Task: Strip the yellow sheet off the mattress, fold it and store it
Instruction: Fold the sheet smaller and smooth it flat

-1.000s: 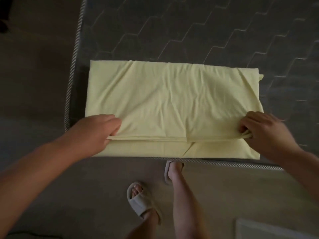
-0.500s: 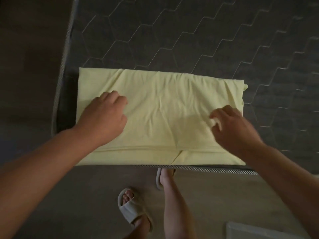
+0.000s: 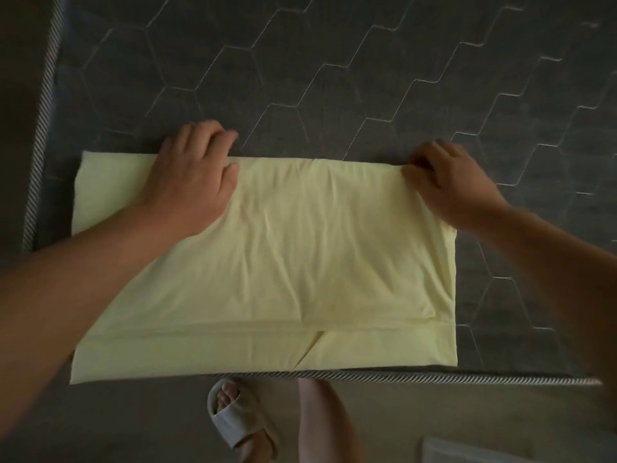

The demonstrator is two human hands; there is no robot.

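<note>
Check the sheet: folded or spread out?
Folded: the sheet lies as a layered rectangle on the mattress, layer edges showing along its near side.

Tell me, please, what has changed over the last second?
The left hand and right hand released the near edge of the yellow sheet, crossed to its far edge and now grip it there. It stayed folded on the mattress.

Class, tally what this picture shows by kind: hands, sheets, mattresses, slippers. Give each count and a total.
hands: 2, left hand and right hand
yellow sheet: 1
mattress: 1
slipper: 1
total: 5
</note>
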